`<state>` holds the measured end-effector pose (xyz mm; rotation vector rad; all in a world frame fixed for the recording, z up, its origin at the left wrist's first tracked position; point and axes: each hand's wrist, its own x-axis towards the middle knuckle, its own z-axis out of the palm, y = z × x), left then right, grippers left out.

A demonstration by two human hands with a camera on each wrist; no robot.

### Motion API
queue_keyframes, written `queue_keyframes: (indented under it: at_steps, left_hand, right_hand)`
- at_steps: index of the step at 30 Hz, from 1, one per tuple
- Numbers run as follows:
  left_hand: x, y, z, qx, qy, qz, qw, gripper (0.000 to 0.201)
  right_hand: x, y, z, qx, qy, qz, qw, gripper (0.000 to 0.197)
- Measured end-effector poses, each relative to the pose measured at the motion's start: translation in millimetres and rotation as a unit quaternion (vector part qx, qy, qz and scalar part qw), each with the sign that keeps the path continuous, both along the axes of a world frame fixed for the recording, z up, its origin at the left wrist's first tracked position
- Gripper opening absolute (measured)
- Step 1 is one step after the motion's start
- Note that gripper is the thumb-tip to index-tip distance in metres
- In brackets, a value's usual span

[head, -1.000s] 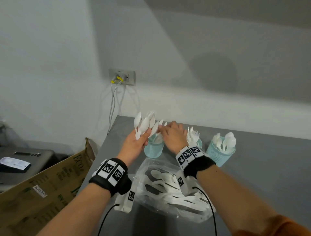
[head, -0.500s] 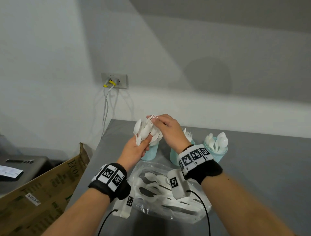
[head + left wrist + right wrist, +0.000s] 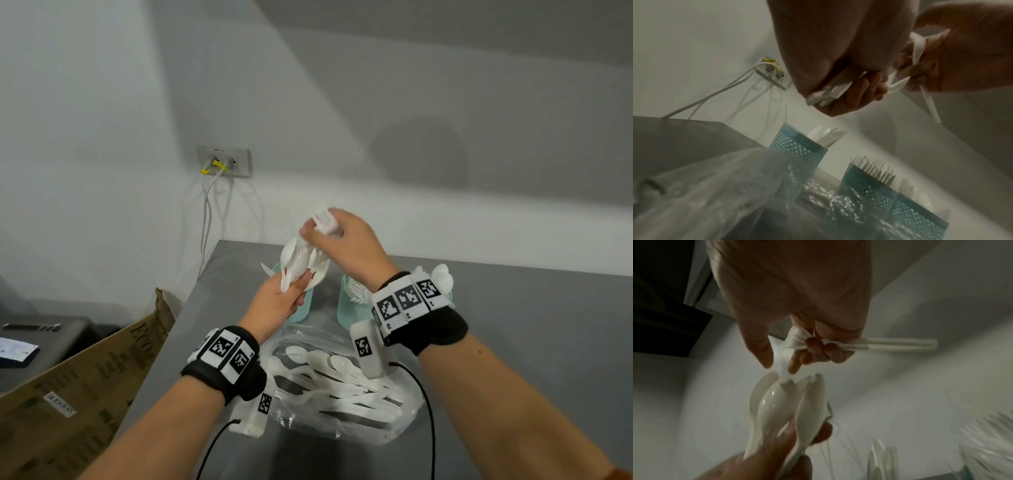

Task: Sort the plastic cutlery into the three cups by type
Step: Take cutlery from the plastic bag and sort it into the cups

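My left hand (image 3: 291, 294) grips a fanned bundle of white plastic cutlery (image 3: 301, 263), mostly spoons, by the handles above the left cup. My right hand (image 3: 325, 229) is just above it with forks (image 3: 323, 219) curled in its fingers; their handles (image 3: 900, 344) stick out sideways. Its thumb and forefinger pinch another piece (image 3: 783, 363) at the top of the bundle (image 3: 777, 405). Three teal mesh cups stand in a row: the knife cup (image 3: 799, 146), the fork cup (image 3: 865, 181) and the spoon cup (image 3: 920, 216). In the head view my right wrist hides most of the spoon cup.
A clear plastic bag (image 3: 346, 380) with several more white pieces lies on the grey table (image 3: 531, 342) under my wrists. A cardboard box (image 3: 85, 383) stands off the table's left edge. A wall socket with cables (image 3: 224, 161) is behind the table corner.
My right hand has risen from cup height to above the bundle and now holds forks. My left hand keeps its grip on the bundle in about the same place.
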<state>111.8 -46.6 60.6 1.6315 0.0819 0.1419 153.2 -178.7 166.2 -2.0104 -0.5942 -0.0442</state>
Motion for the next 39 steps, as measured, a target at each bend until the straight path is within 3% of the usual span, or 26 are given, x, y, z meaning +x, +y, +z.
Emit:
queue_keyframes:
  at_steps: [3, 9, 13, 18, 21, 25, 31, 33, 35, 37, 39]
  left_hand:
    - [1.7, -5.5, 2.2, 0.011, -0.009, -0.005, 1.0, 0.022]
    - [4.2, -14.5, -0.2, 0.027, -0.004, -0.03, 0.999, 0.016]
    - [9.4, -21.8, -4.2, 0.022, 0.012, -0.044, 0.999, 0.021]
    - [13.4, -29.0, -6.4, 0.016, 0.021, -0.036, 0.999, 0.025]
    - [15.1, -33.5, -5.4, -0.011, 0.024, -0.024, 0.999, 0.021]
    - [19.7, -39.4, -5.0, -0.026, 0.033, -0.023, 0.999, 0.021]
    - [20.0, -44.5, -5.3, 0.0, 0.032, -0.033, 0.999, 0.024]
    - [20.3, -45.6, -4.6, -0.008, 0.031, -0.038, 0.999, 0.018]
    - [22.4, -46.3, -4.8, -0.013, 0.03, -0.042, 0.999, 0.014]
    - [25.8, -47.1, -5.8, -0.012, 0.033, -0.043, 0.998, 0.013]
    - [28.5, -47.8, -6.1, -0.007, 0.037, -0.045, 0.998, 0.009]
  right_hand:
    - [6.9, -1.9, -13.5, -0.071, 0.01, -0.019, 0.997, 0.021]
    - [13.7, -14.5, -14.2, -0.045, -0.009, -0.056, 0.997, 0.016]
    - [16.2, -32.5, 2.1, 0.038, -0.053, -0.115, 0.991, 0.01]
    - [22.0, -63.5, 28.9, 0.153, -0.144, -0.211, 0.955, 0.009]
    - [30.1, -80.2, 12.3, 0.08, -0.149, -0.241, 0.956, 0.008]
    - [34.9, -92.3, -44.1, -0.041, -0.127, -0.239, 0.962, 0.014]
    - [43.0, -101.4, -112.2, -0.163, 0.066, -0.208, 0.962, 0.025]
    - [43.1, -99.7, -107.4, -0.139, 0.085, -0.199, 0.966, 0.034]
    - [44.9, -95.8, -93.1, -0.056, 0.079, -0.201, 0.975, 0.036]
    - [48.0, -91.2, -76.7, 0.039, 0.043, -0.199, 0.978, 0.037]
    - [50.0, -86.4, -63.7, 0.065, -0.003, -0.209, 0.976, 0.039]
